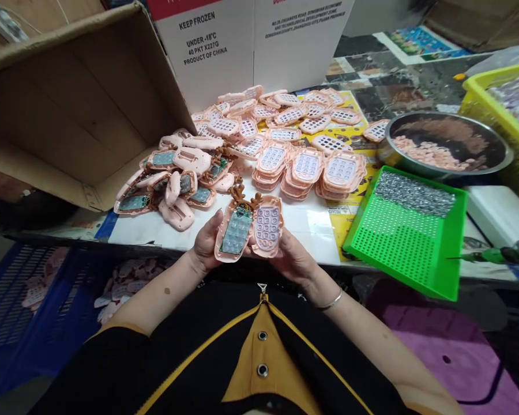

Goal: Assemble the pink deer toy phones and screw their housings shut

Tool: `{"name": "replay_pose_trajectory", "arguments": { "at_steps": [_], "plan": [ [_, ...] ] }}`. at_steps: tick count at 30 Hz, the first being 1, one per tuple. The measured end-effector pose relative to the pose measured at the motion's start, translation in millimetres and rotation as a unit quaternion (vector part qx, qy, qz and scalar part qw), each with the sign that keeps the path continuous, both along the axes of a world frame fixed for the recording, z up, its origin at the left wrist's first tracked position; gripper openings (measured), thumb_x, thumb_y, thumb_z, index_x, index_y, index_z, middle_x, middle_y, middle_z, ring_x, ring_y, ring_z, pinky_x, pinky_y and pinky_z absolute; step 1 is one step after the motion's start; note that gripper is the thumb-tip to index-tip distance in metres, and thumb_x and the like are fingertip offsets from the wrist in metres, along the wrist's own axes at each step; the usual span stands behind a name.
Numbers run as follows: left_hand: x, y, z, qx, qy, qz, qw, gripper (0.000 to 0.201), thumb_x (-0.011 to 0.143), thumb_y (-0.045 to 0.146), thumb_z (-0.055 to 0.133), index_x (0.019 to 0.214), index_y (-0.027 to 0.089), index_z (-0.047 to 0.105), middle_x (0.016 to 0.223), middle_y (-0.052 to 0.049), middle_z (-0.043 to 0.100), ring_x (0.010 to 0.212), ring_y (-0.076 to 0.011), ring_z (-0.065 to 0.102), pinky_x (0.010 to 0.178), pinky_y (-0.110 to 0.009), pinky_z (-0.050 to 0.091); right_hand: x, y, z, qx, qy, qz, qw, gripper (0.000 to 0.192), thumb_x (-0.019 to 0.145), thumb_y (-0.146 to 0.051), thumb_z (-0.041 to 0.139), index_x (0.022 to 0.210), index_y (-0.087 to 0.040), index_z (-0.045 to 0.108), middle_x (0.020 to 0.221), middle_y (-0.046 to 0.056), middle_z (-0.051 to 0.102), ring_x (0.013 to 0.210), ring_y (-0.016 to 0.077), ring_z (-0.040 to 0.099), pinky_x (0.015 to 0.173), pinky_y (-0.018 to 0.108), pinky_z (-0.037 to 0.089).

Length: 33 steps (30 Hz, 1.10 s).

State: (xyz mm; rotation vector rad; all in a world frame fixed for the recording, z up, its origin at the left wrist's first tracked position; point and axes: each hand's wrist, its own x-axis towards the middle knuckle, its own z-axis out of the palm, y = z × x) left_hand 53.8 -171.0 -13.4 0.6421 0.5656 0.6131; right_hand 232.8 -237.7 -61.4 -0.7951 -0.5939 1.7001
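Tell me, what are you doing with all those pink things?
A person sits at a table holding two pink toy pieces side by side. The left hand holds a shell with a circuit board and brown antlers; the right hand holds a keypad cover. More pink pieces lie heaped behind, beside a green tray and a metal bowl.
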Motion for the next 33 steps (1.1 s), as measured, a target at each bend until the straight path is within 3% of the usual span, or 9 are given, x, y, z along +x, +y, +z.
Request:
{"name": "replay_pose_trajectory", "arguments": {
  "at_steps": [5, 8, 10, 15, 17, 21, 25, 33],
  "plan": [
    [6.4, -0.1, 4.0, 0.038, 0.037, 0.097, 0.994, 0.063, 0.059, 0.058, 0.086, 0.103, 0.015, 0.071, 0.102, -0.013, 0.078, 0.082, -0.0278, 0.076, 0.075, -0.039, 0.062, -6.1, 1.9, 7.0, 0.017, 0.008, -0.035, 0.999, 0.066, 0.059, -0.057, 0.089, 0.113, -0.027, 0.063, 0.113, 0.005, 0.075, 0.099, 0.0236, 0.072, 0.095, 0.042, 0.057],
    [11.7, -1.1, 8.7, 0.053, 0.091, 0.172, 0.980, 0.054, 0.062, 0.051, 0.087, 0.101, 0.018, 0.071, 0.111, -0.011, 0.076, 0.094, -0.0266, 0.075, 0.085, -0.039, 0.061, -14.5, 6.1, 11.2, 0.023, -0.029, -0.046, 0.998, 0.065, 0.061, -0.048, 0.090, 0.117, -0.029, 0.061, 0.119, 0.005, 0.072, 0.101, 0.0213, 0.071, 0.085, 0.035, 0.058],
    [15.8, -2.8, 12.0, 0.066, 0.113, 0.189, 0.973, 0.050, 0.064, 0.047, 0.087, 0.102, 0.018, 0.070, 0.109, -0.009, 0.076, 0.096, -0.0244, 0.074, 0.085, -0.036, 0.059, -20.9, 9.4, 12.1, 0.025, -0.048, -0.051, 0.997, 0.071, 0.061, -0.043, 0.091, 0.123, -0.029, 0.058, 0.122, 0.005, 0.070, 0.099, 0.0202, 0.070, 0.076, 0.031, 0.057],
    [24.2, -7.5, 15.3, 0.107, 0.107, 0.170, 0.974, 0.052, 0.060, 0.037, 0.092, 0.103, 0.021, 0.068, 0.098, 0.000, 0.074, 0.082, -0.0132, 0.070, 0.071, -0.023, 0.053, -31.2, 14.7, 12.2, 0.041, -0.060, -0.051, 0.996, 0.079, 0.060, -0.037, 0.091, 0.130, -0.030, 0.055, 0.123, 0.004, 0.067, 0.092, 0.0174, 0.070, 0.077, 0.032, 0.059],
    [25.5, -7.9, 12.8, 0.114, 0.115, 0.162, 0.973, 0.055, 0.060, 0.037, 0.092, 0.107, 0.023, 0.067, 0.099, 0.001, 0.073, 0.083, -0.0120, 0.069, 0.074, -0.022, 0.052, -32.5, 14.8, 11.1, 0.045, -0.068, -0.046, 0.996, 0.081, 0.059, -0.035, 0.092, 0.130, -0.030, 0.055, 0.123, 0.004, 0.066, 0.092, 0.0173, 0.070, 0.082, 0.035, 0.060],
    [25.9, -6.6, 4.2, 0.145, 0.135, 0.153, 0.968, 0.063, 0.060, 0.039, 0.092, 0.115, 0.023, 0.065, 0.117, -0.004, 0.071, 0.109, -0.0187, 0.066, 0.095, -0.028, 0.050, -33.7, 13.5, 4.8, 0.047, -0.083, -0.048, 0.994, 0.085, 0.057, -0.037, 0.094, 0.133, -0.031, 0.055, 0.130, 0.006, 0.062, 0.099, 0.0199, 0.070, 0.089, 0.038, 0.059],
    [25.0, -6.5, -2.4, 0.179, 0.154, 0.137, 0.962, 0.075, 0.059, 0.044, 0.093, 0.123, 0.022, 0.061, 0.140, -0.010, 0.061, 0.133, -0.0277, 0.054, 0.109, -0.037, 0.043, -33.3, 12.6, 0.3, 0.046, -0.090, -0.058, 0.993, 0.085, 0.058, -0.041, 0.093, 0.133, -0.032, 0.054, 0.132, 0.007, 0.061, 0.103, 0.0213, 0.069, 0.090, 0.040, 0.059],
    [23.9, -12.0, -4.6, 0.164, 0.127, 0.115, 0.971, 0.082, 0.058, 0.054, 0.091, 0.126, 0.023, 0.058, 0.148, -0.011, 0.053, 0.143, -0.0309, 0.044, 0.113, -0.039, 0.042, -28.2, 10.7, 4.3, 0.064, -0.144, -0.050, 0.986, 0.089, 0.056, -0.039, 0.095, 0.135, -0.029, 0.055, 0.128, 0.008, 0.064, 0.104, 0.0220, 0.069, 0.096, 0.043, 0.058]
  ]
}}
